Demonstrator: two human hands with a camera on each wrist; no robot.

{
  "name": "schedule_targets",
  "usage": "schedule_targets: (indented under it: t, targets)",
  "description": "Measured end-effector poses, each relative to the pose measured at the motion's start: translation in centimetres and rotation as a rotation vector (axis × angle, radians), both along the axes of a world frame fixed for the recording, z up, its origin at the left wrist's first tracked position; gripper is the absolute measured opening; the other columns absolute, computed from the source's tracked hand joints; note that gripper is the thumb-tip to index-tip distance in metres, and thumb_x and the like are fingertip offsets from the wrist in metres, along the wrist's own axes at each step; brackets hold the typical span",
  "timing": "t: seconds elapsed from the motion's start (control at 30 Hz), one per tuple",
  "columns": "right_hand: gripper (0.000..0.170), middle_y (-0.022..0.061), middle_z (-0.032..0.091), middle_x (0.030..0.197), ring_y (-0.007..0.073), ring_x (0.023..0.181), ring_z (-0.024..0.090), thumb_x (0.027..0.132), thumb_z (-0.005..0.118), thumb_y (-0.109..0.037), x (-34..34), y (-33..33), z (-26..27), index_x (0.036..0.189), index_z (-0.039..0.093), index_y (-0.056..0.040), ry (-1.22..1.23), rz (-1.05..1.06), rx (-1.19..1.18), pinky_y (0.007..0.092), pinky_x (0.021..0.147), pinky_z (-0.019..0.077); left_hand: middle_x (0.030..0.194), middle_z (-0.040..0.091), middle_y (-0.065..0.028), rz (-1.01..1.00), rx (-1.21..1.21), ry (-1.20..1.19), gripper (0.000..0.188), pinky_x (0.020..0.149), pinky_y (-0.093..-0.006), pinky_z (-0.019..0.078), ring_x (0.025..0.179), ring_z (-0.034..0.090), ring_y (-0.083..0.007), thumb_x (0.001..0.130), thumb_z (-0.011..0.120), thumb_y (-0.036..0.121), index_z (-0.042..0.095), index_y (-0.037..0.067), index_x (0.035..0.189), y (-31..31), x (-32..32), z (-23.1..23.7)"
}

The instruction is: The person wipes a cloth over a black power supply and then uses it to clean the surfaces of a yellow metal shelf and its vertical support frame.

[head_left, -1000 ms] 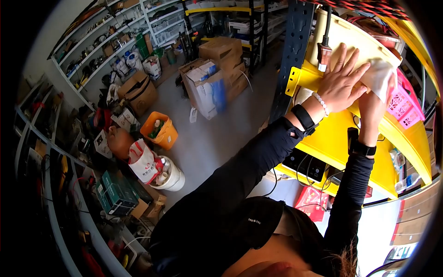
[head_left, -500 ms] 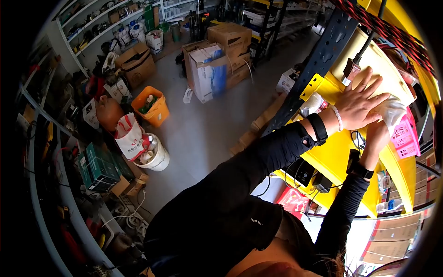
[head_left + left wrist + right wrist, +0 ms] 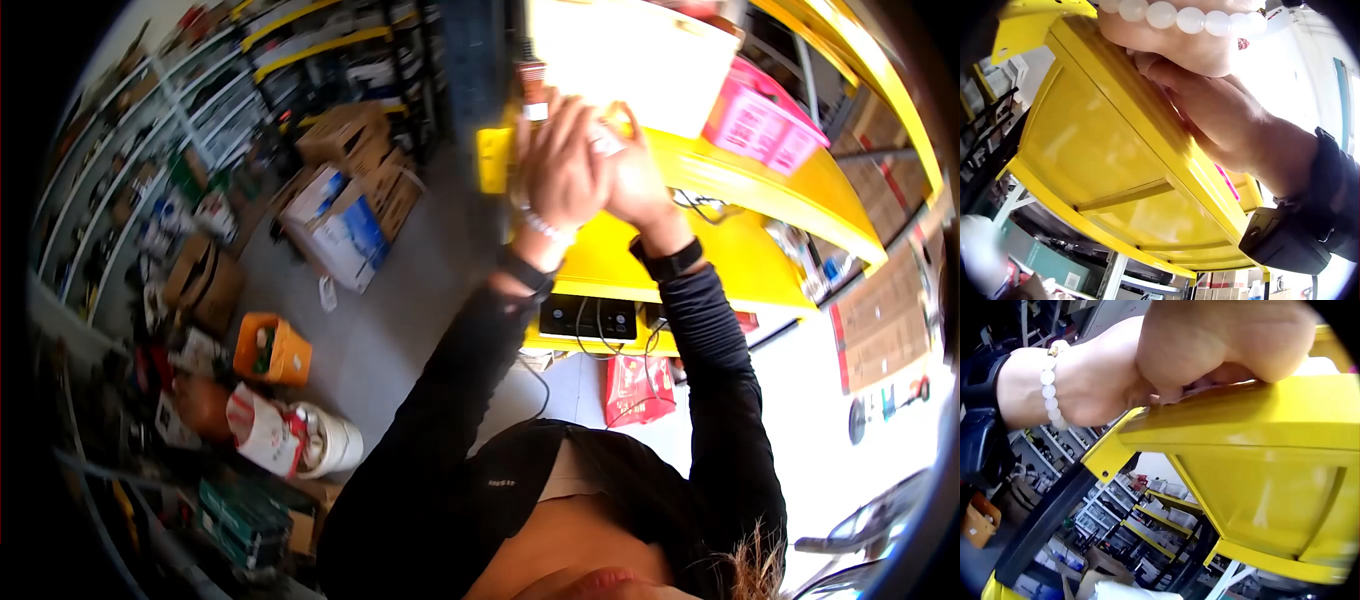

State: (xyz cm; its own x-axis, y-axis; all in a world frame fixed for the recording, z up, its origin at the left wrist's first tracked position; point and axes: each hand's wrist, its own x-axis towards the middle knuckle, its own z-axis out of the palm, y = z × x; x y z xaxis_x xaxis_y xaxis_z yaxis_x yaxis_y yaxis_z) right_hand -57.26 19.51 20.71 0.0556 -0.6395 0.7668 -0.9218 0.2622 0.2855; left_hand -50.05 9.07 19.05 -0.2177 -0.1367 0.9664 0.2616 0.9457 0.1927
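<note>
Both hands are side by side at the yellow shelf's front edge (image 3: 760, 170), below a pale bin (image 3: 630, 60) washed out by light. My left hand (image 3: 565, 170), wearing a white bead bracelet (image 3: 1190, 20), lies with fingers extended toward the bin beside a hanging plug (image 3: 532, 90). Touching or overlapping it, my right hand (image 3: 638, 180) has its fingers bent around a white cloth (image 3: 604, 140), mostly hidden. In the right wrist view, the right hand (image 3: 1229, 344) rests on the shelf's yellow rim (image 3: 1241, 419), its fingertips tucked underneath the palm.
A pink basket (image 3: 765, 120) stands right of the bin. On the lower shelf sits a black device (image 3: 588, 318) with cables. A red bag (image 3: 640, 388) is on the floor below. Cardboard boxes (image 3: 345, 140), an orange bin (image 3: 272, 348) and a white bucket (image 3: 335, 440) stand left.
The head view has swung, so shelf and hands appear farther left. The hands are closer together, the right one now beside the left near the plug, and less of the cloth shows.
</note>
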Motion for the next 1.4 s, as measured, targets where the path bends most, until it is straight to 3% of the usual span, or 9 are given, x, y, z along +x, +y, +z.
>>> schedule_targets:
  t: [0.3, 0.5, 0.63, 0.67, 0.83, 0.93, 1.03, 1.17, 1.4]
  targets:
    - [0.027, -0.0003, 0.065, 0.118, 0.0150, 0.116, 0.058, 0.089, 0.061, -0.019, 0.5, 8.4, -0.8, 0.115, 0.064, -0.0167, -0.104, -0.365, -0.287, 0.0508, 0.110, 0.0247, 0.126, 0.060, -0.0031, 0.096, -0.173, -0.198, 0.037, 0.111, -0.0658, -0.0003, 0.131, 0.044, -0.0251, 0.087, 0.064, 0.018, 0.061, 0.016, 0.124, 1.3, -0.2, -1.1]
    - [0.030, 0.0009, 0.065, 0.121, 0.0169, 0.122, 0.055, 0.090, 0.061, -0.032, -0.1, 12.0, -2.2, 0.115, 0.064, -0.0154, -0.123, -0.649, -0.498, 0.0549, 0.112, 0.0110, 0.127, 0.054, -0.0013, 0.038, -0.217, -0.241, 0.032, 0.106, -0.0720, 0.0128, 0.134, 0.037, -0.0289, 0.086, 0.066, 0.020, 0.067, 0.022, 0.118, 7.2, -1.5, -0.3]
    - [0.034, 0.0023, 0.063, 0.123, 0.0191, 0.127, 0.051, 0.087, 0.065, -0.035, -0.5, 9.4, -2.8, 0.114, 0.064, -0.0149, -0.172, -0.621, -0.513, 0.0626, 0.109, 0.0157, 0.117, 0.058, -0.0015, 0.079, -0.205, -0.162, 0.028, 0.104, -0.0686, 0.0209, 0.124, 0.045, -0.0280, 0.083, 0.067, 0.019, 0.069, 0.019, 0.111, 8.9, -2.6, -0.1]
    - [0.031, 0.0004, 0.063, 0.123, 0.0186, 0.127, 0.050, 0.087, 0.065, -0.033, -0.1, 9.0, -2.3, 0.114, 0.064, -0.0167, -0.198, -0.569, -0.477, 0.0647, 0.107, 0.0162, 0.109, 0.060, -0.0002, 0.101, -0.189, -0.110, 0.024, 0.100, -0.0612, 0.0311, 0.114, 0.050, -0.0273, 0.079, 0.070, 0.016, 0.072, 0.019, 0.102, 8.5, -2.5, 0.2]
    - [0.028, -0.0050, 0.061, 0.122, 0.0152, 0.121, 0.053, 0.089, 0.061, -0.025, -0.3, 10.7, -1.5, 0.117, 0.063, -0.0199, -0.169, -0.456, -0.359, 0.0655, 0.108, 0.0159, 0.098, 0.060, 0.0014, 0.242, -0.056, -0.008, 0.020, 0.083, -0.0444, 0.0423, 0.100, 0.054, -0.0266, 0.077, 0.068, 0.007, 0.071, 0.018, 0.093, 5.7, -2.3, 1.1]
    - [0.028, -0.0054, 0.061, 0.121, 0.0149, 0.119, 0.054, 0.089, 0.061, -0.026, -1.2, 12.7, -1.1, 0.117, 0.063, -0.0195, -0.208, -0.462, -0.370, 0.0655, 0.108, 0.0166, 0.097, 0.064, -0.0032, 0.011, -0.101, 0.129, 0.023, 0.082, -0.0408, 0.0472, 0.092, 0.059, -0.0283, 0.076, 0.062, -0.004, 0.071, 0.009, 0.092, 6.3, -4.1, 1.8]
    - [0.029, -0.0054, 0.061, 0.121, 0.0150, 0.118, 0.054, 0.089, 0.062, -0.029, -2.7, 15.7, -1.1, 0.117, 0.063, -0.0190, -0.239, -0.484, -0.387, 0.0657, 0.107, 0.0168, 0.101, 0.067, -0.0072, -0.140, -0.227, -0.072, 0.025, 0.082, -0.0395, 0.0493, 0.092, 0.062, -0.0293, 0.077, 0.058, -0.008, 0.069, 0.005, 0.095, 9.6, -5.0, 1.6]
    - [0.035, -0.0032, 0.061, 0.122, 0.0167, 0.120, 0.054, 0.089, 0.061, -0.037, -4.8, 20.5, -1.0, 0.119, 0.062, -0.0182, -0.239, -0.520, -0.379, 0.0667, 0.107, 0.0149, 0.118, 0.064, -0.0089, 0.217, -0.286, -0.240, 0.038, 0.100, -0.0522, 0.0389, 0.112, 0.058, -0.0278, 0.080, 0.059, 0.009, 0.060, 0.006, 0.118, 16.9, -5.6, 1.0]
    - [0.039, -0.0008, 0.059, 0.128, 0.0179, 0.123, 0.052, 0.091, 0.058, -0.040, -9.1, 31.4, -0.8, 0.123, 0.061, -0.0183, -0.262, -0.569, -0.336, 0.0676, 0.109, 0.0085, 0.123, 0.061, -0.0091, 0.156, -0.255, -0.408, 0.046, 0.104, -0.0585, 0.0329, 0.115, 0.056, -0.0272, 0.082, 0.063, 0.024, 0.056, 0.012, 0.127, 27.4, -10.2, 2.4]
